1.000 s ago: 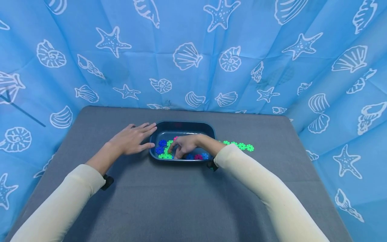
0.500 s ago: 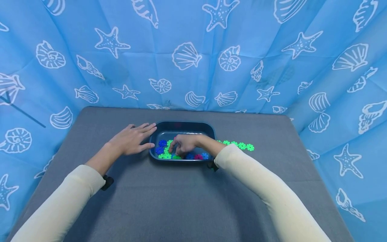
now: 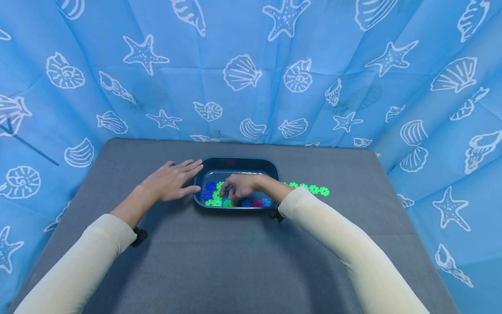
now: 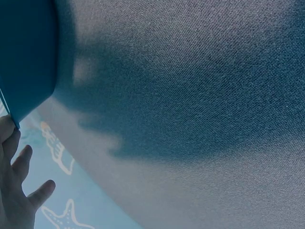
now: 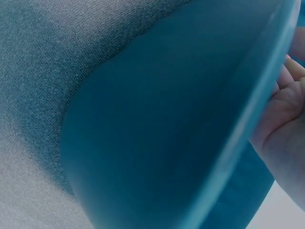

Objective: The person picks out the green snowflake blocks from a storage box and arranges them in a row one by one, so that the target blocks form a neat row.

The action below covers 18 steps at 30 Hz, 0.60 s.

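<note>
A dark blue tray (image 3: pixel 247 160) sits on the grey table and holds several notched plastic snowflake discs. Among them are dark blue discs (image 3: pixel 207 195), green discs (image 3: pixel 213 203) and a pink-red disc (image 3: pixel 257 203). My left hand (image 3: pixel 169 179) rests its outstretched fingers on the tray's left rim; the left wrist view shows fingers (image 4: pixel 21 162) spread at that rim. Reaching in over the right side, my right hand (image 3: pixel 242 185) has bent fingers down among the discs. Its fingertips are partly hidden, so a held disc cannot be made out. In the right wrist view, the tray wall (image 5: pixel 157 124) covers most of its work.
A row of joined green snowflake discs (image 3: pixel 313 189) lies on the table right of the tray, partly behind the right forearm. The grey table (image 3: pixel 219 266) stretches toward the front. A blue curtain (image 3: pixel 251 100) with shell and starfish prints hangs behind it.
The right hand's fingers have shifted slightly among the discs, and a green disc now shows beside the thumb. The left hand and the tray have stayed in place.
</note>
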{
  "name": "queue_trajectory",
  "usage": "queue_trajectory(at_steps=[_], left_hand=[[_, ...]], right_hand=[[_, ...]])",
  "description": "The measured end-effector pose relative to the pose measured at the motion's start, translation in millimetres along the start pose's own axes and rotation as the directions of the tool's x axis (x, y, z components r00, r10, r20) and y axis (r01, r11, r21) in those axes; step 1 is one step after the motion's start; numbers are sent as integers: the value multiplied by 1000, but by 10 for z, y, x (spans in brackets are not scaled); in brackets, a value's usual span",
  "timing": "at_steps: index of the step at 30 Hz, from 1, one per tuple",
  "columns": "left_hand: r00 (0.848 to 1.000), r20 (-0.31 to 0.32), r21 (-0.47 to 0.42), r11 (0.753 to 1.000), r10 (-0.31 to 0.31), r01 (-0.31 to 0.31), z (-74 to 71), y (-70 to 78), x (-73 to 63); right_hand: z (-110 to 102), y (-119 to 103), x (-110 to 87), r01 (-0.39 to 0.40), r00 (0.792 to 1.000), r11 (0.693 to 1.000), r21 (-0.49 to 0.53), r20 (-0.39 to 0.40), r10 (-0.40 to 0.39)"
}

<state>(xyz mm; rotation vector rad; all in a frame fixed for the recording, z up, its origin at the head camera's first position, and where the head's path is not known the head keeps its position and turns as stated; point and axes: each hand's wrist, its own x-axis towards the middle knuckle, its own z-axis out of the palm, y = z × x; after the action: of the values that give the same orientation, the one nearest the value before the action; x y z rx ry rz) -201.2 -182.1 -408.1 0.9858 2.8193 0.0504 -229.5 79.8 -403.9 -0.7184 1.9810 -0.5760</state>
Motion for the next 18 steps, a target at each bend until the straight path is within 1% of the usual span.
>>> queue_trajectory(at_steps=[5,9,14,18], left_hand=[[1000,1,-1,1000,-3,3,6,2,6],[1000,5,-2,1000,-5,5,5,3,12],[1000,2,6,1000,-4,4,3,-1,20],[1000,13,15,1000,-7,7,6,-8,12]], right_hand=[[12,-11,1,-13,1000,1000,4,-13,13],[21,-7,8,-22,999,999,-28,-41,21],[13,20,4,-31,997,999,-24,-68,30],[-2,18,-19,-19,998,1000,-13,-64,18]])
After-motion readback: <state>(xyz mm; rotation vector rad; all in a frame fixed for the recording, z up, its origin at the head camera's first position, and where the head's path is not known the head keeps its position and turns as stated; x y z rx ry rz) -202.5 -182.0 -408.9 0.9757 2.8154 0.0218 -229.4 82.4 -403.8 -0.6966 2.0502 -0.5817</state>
